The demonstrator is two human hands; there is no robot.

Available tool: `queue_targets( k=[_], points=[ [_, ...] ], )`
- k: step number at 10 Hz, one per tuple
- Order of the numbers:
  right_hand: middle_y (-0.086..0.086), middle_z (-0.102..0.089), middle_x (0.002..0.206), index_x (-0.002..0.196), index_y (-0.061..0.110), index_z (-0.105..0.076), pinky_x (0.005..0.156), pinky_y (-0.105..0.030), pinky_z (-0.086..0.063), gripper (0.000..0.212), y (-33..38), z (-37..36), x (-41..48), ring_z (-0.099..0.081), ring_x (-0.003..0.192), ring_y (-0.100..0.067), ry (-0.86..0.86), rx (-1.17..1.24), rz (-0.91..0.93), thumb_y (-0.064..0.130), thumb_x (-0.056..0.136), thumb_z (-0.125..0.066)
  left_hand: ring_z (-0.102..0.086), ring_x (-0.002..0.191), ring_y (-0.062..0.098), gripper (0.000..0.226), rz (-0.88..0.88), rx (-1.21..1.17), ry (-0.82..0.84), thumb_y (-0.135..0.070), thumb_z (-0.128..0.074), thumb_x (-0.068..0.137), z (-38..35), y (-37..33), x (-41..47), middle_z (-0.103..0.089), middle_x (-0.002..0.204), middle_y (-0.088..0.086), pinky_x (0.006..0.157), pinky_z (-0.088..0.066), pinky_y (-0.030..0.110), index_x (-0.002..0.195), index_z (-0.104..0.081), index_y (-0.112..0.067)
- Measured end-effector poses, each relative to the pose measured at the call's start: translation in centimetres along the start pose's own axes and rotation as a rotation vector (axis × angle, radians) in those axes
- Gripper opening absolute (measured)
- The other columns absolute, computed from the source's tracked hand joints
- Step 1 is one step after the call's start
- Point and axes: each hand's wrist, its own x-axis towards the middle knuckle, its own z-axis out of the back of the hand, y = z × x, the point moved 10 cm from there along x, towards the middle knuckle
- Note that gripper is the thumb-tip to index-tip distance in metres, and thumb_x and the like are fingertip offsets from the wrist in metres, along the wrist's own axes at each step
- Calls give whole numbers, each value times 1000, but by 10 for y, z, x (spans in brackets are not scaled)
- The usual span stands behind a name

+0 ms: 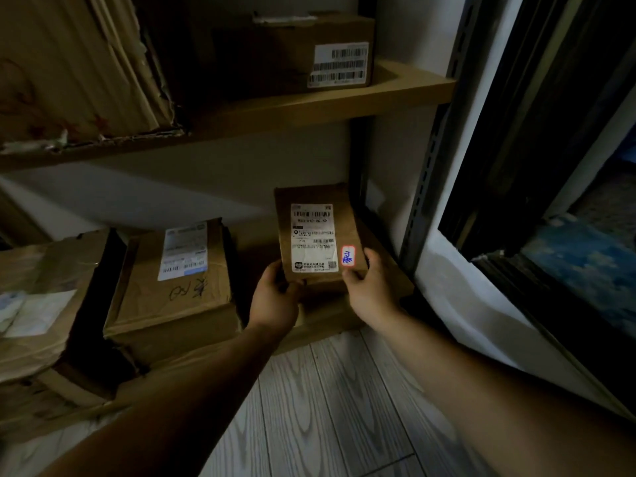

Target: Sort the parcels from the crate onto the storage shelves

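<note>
A small brown parcel with a white shipping label and a red-edged sticker stands tilted at the right end of the bottom shelf. My left hand grips its lower left corner. My right hand grips its lower right corner, thumb on the front near the sticker. The parcel's lower edge sits at the shelf board; its back is hidden.
A larger cardboard box with a label lies left of the parcel, and a torn box further left. The upper shelf carries a labelled box and flattened cardboard. A metal upright stands right; wood floor below.
</note>
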Motion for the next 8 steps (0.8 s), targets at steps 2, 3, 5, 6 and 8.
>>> queue_targets(
  k=[2,3,5,6,8],
  points=[
    [-6,-40,146,148,20,-24,94,-27,-37,57,-1,-10,20,-41,133,-24,0,18,-11,16,98,-49,-54,118,19,50,45,10,26,-21,-50,96,-6,6,16,-53,131,-6,98,-49,44,142,-34,-33],
    [-7,-31,152,152,22,-13,101,-37,-40,62,-7,-19,27,-37,136,-26,10,-43,-49,17,99,-45,-50,123,19,65,105,37,132,-14,-49,96,-16,13,19,-45,143,-2,98,-46,34,149,-17,-34],
    [-9,-31,150,151,31,5,84,-34,-47,73,-14,-28,32,-50,123,-28,53,-219,-67,18,99,-44,-44,129,22,92,224,80,262,-12,-57,91,-24,23,23,-36,150,3,87,-40,26,149,12,-33],
    [-9,-31,151,151,33,8,83,-33,-44,79,-20,-29,32,-49,124,-28,92,-252,-83,16,98,-48,-41,132,22,96,240,74,301,-11,-59,90,-25,22,19,-33,152,3,92,-37,28,148,15,-33],
    [-10,-21,155,150,31,10,97,-41,-44,88,-9,-12,7,-40,132,-32,103,-371,-166,27,93,-57,-43,126,17,88,199,129,307,-14,-61,89,3,-8,-6,-42,145,2,107,-33,38,151,-1,-26]
  ],
)
